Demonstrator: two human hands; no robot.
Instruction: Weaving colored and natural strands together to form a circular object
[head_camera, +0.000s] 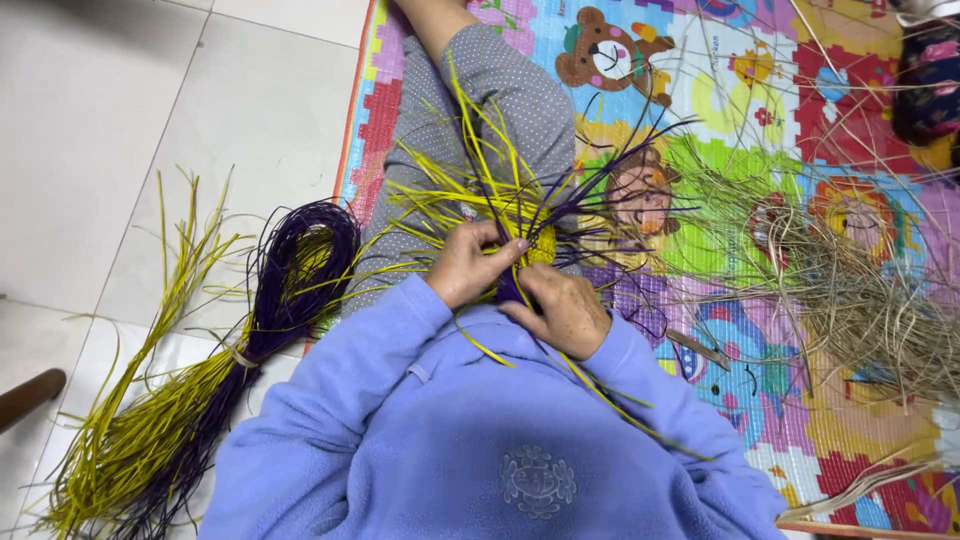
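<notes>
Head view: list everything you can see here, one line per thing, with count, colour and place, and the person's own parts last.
Woven piece: one, yellow and purple, on the lap between both hands, loose strips fanning outward.
Yellow strips bundle: one, yellow, on the floor at the left.
Purple strips bundle: one, dark purple, looped beside the yellow bundle.
Dry straw pile: one, tan, on the mat at the right.
Play mat: one, multicoloured with cartoon bears, under the person.
Tiled floor: pale grey, left side.
Dark wooden piece: one, brown, left edge; cannot tell what it is.
Leg: grey dotted trousers, stretched forward.
Left hand: gripping the woven piece.
Right hand: gripping the woven piece.
</notes>
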